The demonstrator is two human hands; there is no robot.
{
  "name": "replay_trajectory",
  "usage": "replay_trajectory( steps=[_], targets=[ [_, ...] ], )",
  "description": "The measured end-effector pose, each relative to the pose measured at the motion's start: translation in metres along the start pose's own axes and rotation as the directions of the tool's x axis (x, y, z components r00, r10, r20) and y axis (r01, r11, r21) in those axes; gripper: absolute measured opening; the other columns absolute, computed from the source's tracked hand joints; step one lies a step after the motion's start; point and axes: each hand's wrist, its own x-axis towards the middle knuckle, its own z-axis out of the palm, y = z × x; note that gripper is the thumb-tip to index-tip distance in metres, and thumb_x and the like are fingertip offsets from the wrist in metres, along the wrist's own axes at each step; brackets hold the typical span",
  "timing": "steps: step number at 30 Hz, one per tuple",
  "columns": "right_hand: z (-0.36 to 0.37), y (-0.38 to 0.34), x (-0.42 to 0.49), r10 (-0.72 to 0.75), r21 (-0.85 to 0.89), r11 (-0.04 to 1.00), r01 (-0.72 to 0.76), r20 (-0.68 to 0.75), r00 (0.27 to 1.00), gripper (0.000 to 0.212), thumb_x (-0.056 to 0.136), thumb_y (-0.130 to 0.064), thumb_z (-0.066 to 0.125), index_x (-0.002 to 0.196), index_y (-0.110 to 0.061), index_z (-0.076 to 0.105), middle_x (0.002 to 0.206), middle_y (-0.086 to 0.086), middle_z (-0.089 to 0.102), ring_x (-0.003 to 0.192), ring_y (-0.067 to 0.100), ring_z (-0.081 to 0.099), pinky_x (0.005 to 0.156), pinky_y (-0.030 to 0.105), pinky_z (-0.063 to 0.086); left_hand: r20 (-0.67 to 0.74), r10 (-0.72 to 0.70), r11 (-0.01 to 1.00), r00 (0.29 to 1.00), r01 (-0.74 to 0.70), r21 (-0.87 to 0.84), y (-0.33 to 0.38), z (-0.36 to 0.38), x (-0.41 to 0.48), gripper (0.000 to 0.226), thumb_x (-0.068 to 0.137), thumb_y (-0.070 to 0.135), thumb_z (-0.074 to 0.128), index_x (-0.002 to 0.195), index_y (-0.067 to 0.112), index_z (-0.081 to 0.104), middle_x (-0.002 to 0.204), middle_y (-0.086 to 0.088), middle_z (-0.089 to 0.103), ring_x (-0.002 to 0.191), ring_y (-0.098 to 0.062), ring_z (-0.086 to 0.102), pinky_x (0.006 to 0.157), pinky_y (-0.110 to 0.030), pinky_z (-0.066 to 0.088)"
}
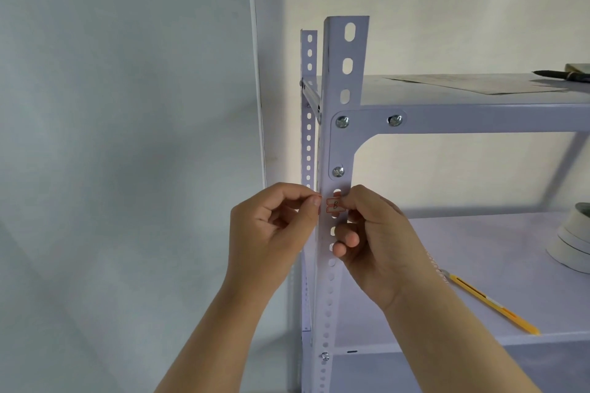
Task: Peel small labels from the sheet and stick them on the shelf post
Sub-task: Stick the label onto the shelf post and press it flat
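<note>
We have one label point(334, 204) on the post point(338, 143) below the bracket screw, both hands' fingers point(314, 201) pinching its ends; further labels likely remain.

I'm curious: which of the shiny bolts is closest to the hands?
The lone bolt on the front post, just above the label; the other two sit higher, another far below.

left of shelf post point(335, 150): open | right: tape rolls point(574, 242), yellow knife point(491, 301)

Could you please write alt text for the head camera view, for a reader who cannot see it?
Both hands, left hand and right hand, press a small red-bordered label onto the front shelf post. A yellow utility knife lies on the lower shelf.
</note>
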Motion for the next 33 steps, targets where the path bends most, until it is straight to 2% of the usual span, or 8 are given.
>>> replay_trajectory(
  steps=[4,10,13,17,23,30,33],
  targets=[
    [0.0013,-0.0005,0.0015,-0.003,-0.027,1.0,0.003,-0.007,1.0,0.051,0.09,-0.001,0.045,0.045,-0.02,0.062,0.046,-0.005,0.051,0.033,0.011,0.034,0.035,0.022,0.038,-0.005,-0.006,1.0,1.0,0.006,-0.006,0.0,0.0008,0.0,0.008,0.083,0.015,0.069,0.078,0.019,0.073,0.068,-0.005,0.071,0.061,-0.034,0.064,0.058,-0.047,0.056],
    [-0.0026,0.0015,-0.0022,-0.002,0.007,1.0,0.001,0.069,0.998,0.022,0.092,0.0,0.048,0.072,-0.008,0.054,0.053,-0.001,0.058,0.036,0.013,0.04,0.039,0.024,0.045,-0.003,-0.001,1.0,1.0,0.001,0.009,0.0014,0.0001,0.0002,0.007,0.083,0.016,0.069,0.078,0.02,0.073,0.067,-0.006,0.07,0.059,-0.035,0.064,0.057,-0.045,0.056],
    [-0.0047,0.0021,-0.0019,0.012,0.038,0.999,-0.015,0.081,0.997,0.015,0.091,-0.002,0.052,0.078,-0.007,0.059,0.062,0.002,0.055,0.036,0.014,0.042,0.04,0.024,0.046,-0.002,0.006,1.0,1.0,-0.006,0.018,0.0017,0.0003,0.0002,0.008,0.083,0.016,0.069,0.078,0.02,0.073,0.067,-0.005,0.07,0.059,-0.034,0.064,0.057,-0.046,0.056],
    [-0.0053,0.0034,-0.0004,0.019,0.055,0.998,-0.022,0.048,0.999,0.017,0.091,-0.002,0.053,0.078,-0.007,0.063,0.06,0.001,0.056,0.034,0.013,0.042,0.038,0.023,0.045,-0.004,-0.004,1.0,1.0,0.004,0.015,0.0016,0.0,-0.0007,0.007,0.083,0.016,0.069,0.079,0.019,0.073,0.067,-0.005,0.07,0.059,-0.035,0.063,0.056,-0.046,0.056],
    [-0.0058,0.0001,0.0009,0.081,0.083,0.993,-0.084,0.038,0.996,0.028,0.09,-0.002,0.053,0.065,-0.013,0.063,0.063,0.002,0.045,0.034,0.011,0.04,0.036,0.021,0.042,-0.002,-0.013,1.0,1.0,0.013,0.017,0.0031,-0.0001,-0.0009,0.007,0.083,0.017,0.069,0.078,0.02,0.073,0.069,-0.003,0.072,0.061,-0.034,0.065,0.058,-0.046,0.056],
    [-0.0039,-0.0024,0.0016,0.097,0.057,0.993,-0.099,0.031,0.995,0.041,0.09,-0.002,0.052,0.054,-0.017,0.065,0.056,-0.002,0.055,0.033,0.009,0.038,0.035,0.019,0.041,0.001,-0.013,1.0,1.0,0.013,0.025,0.0038,0.0001,-0.0006,0.007,0.083,0.018,0.069,0.079,0.021,0.073,0.069,0.0,0.072,0.06,-0.031,0.065,0.058,-0.044,0.057],
    [-0.0047,-0.0031,0.0021,0.096,0.044,0.994,-0.097,0.039,0.995,0.036,0.09,-0.002,0.051,0.059,-0.016,0.063,0.056,-0.002,0.057,0.033,0.009,0.038,0.035,0.019,0.041,0.001,-0.01,0.999,1.0,0.01,0.033,0.0034,0.0,-0.0007,0.006,0.083,0.018,0.069,0.079,0.02,0.073,0.069,0.001,0.072,0.06,-0.03,0.066,0.059,-0.044,0.057]
  ],
)
